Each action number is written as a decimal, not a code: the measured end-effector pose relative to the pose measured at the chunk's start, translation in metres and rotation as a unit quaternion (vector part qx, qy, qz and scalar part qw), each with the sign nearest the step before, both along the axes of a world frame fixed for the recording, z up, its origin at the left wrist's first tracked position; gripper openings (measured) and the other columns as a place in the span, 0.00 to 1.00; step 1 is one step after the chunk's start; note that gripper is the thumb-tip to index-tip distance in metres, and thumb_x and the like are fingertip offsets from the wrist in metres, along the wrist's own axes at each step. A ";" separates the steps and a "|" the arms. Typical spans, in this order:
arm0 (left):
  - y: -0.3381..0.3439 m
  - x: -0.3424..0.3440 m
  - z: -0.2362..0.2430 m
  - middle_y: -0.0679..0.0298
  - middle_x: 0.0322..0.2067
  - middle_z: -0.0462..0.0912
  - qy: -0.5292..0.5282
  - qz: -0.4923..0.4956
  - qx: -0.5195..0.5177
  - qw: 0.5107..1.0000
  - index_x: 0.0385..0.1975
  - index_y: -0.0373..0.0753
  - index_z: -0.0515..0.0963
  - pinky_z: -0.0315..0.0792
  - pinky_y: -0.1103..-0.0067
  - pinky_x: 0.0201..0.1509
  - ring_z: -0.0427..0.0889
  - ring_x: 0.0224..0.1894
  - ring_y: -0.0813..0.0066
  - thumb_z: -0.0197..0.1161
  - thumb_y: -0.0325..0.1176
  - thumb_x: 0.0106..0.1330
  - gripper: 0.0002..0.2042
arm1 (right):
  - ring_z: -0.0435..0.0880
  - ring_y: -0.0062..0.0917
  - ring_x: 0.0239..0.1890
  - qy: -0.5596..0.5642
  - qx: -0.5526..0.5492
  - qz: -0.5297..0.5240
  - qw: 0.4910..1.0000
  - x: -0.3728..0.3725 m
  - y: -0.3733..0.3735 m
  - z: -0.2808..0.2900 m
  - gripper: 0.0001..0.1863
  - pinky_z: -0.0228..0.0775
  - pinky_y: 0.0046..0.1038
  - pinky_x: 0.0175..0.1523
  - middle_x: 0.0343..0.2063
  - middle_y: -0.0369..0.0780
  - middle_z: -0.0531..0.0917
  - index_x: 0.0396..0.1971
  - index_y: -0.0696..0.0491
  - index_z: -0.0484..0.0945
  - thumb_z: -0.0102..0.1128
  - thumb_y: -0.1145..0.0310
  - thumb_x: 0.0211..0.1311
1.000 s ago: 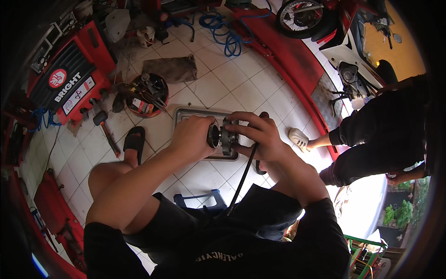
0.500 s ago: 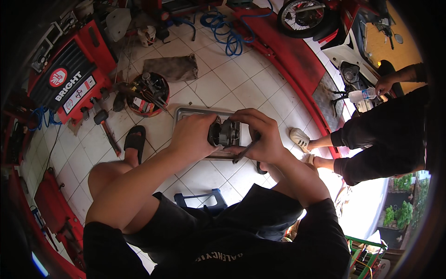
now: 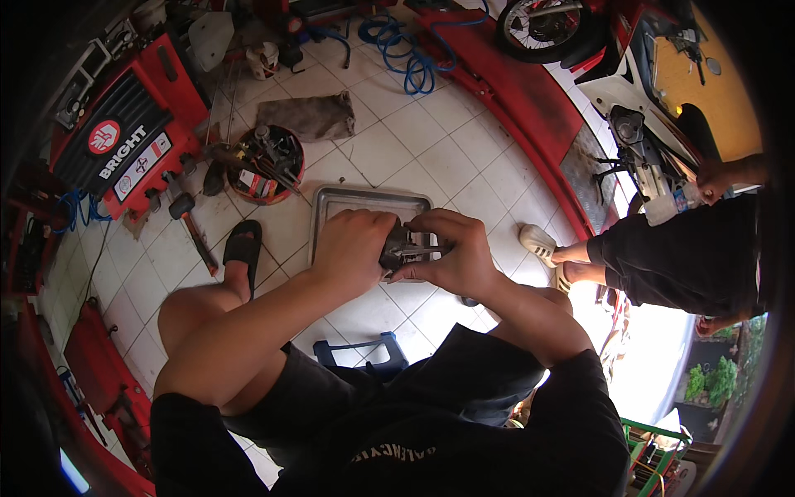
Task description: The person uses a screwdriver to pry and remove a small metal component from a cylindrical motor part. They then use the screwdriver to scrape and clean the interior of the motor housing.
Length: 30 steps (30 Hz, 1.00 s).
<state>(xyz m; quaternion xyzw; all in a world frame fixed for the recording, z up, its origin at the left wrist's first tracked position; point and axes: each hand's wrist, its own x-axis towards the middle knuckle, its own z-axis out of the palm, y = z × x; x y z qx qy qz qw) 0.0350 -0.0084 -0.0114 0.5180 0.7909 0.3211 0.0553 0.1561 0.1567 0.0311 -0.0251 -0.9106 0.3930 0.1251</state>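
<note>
Both hands (image 3: 410,248) curled around dark metal part (image 3: 403,247), above steel tray (image 3: 344,199)

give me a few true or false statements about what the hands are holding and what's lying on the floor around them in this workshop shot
1. Both hands grip one small dark metal part. True: the left hand and right hand close on it from either side.
2. The part is held above a round blue bucket. False: below it lies a rectangular metal tray on the tiled floor.
3. A hammer lies on the tiles left of the tray. True.
4. The round red tub is empty. False: it holds tools.
5. A grey rag lies on the floor beyond the tray. True.
</note>
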 end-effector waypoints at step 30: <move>0.001 -0.002 0.018 0.53 0.33 0.84 0.008 -0.020 -0.051 0.998 0.36 0.35 0.77 0.77 0.65 0.46 0.85 0.40 0.52 0.74 0.27 0.40 0.20 | 0.87 0.29 0.27 -0.169 -0.110 -0.098 0.974 0.003 -0.001 -0.011 0.29 0.79 0.29 0.32 0.21 0.40 0.84 0.33 0.61 0.84 0.84 0.51 0.41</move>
